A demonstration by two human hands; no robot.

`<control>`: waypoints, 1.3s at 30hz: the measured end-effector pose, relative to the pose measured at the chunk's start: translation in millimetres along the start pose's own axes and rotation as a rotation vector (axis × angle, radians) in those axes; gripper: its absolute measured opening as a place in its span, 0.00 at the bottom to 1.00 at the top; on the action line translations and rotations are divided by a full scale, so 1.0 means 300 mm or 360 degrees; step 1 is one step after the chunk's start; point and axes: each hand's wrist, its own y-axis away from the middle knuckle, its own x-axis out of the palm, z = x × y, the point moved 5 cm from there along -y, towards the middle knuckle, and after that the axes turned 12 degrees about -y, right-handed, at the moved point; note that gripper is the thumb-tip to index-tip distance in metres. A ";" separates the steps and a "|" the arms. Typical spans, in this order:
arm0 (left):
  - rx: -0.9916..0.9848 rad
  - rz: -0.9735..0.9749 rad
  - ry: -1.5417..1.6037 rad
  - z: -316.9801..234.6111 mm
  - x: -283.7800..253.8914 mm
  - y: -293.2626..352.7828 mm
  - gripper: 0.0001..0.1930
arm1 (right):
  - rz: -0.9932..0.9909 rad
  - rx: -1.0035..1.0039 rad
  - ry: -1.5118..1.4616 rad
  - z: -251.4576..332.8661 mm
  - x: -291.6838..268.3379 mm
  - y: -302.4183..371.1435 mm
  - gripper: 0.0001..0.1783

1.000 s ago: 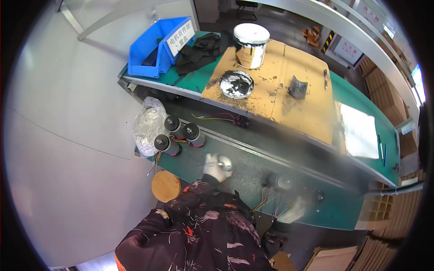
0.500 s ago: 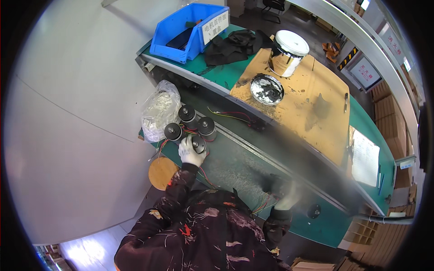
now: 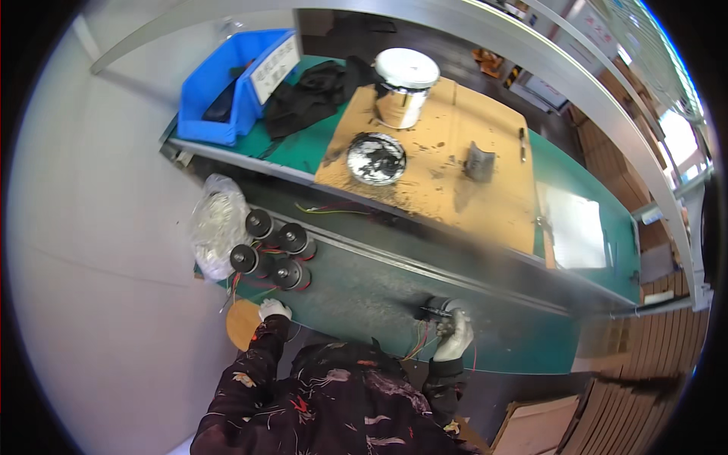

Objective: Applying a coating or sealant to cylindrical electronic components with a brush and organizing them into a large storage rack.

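My right hand, in a white glove with dark-smudged fingers, grips the end of a black cylindrical electric motor lying on its side on the green bench. Coloured wires trail from that motor toward the front edge. My left hand, also gloved in white, rests at the bench's front edge with its fingers loosely extended and nothing visible in them. Just beyond it several upright motors with black tops stand grouped, apart from the hand. A clear plastic bag of pale items leans beside them.
A raised shelf holds a blue bin, black cloth, a white-lidded bucket and a smeared dish on cardboard. A curved grey piece and paper sheet lie rightward. A round wooden seat stands front left.
My left hand has let go of a motor in the group and drawn back to the front edge. My right hand, blurred before, is now on the lying motor. The whole view has shifted.
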 end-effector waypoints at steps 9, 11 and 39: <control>0.1369 -0.0602 0.0940 -0.813 -0.516 0.036 0.35 | -0.0340 -0.0045 -0.0203 0.068 -0.079 0.122 0.16; 0.1214 -0.0677 0.1077 -0.974 -0.622 -0.060 0.37 | -0.0379 -0.0053 -0.0203 0.053 -0.112 0.149 0.15; 0.1587 -0.0623 0.0218 -0.957 -0.607 0.252 0.46 | -0.0820 0.0247 -0.0697 -0.065 -0.360 0.225 0.13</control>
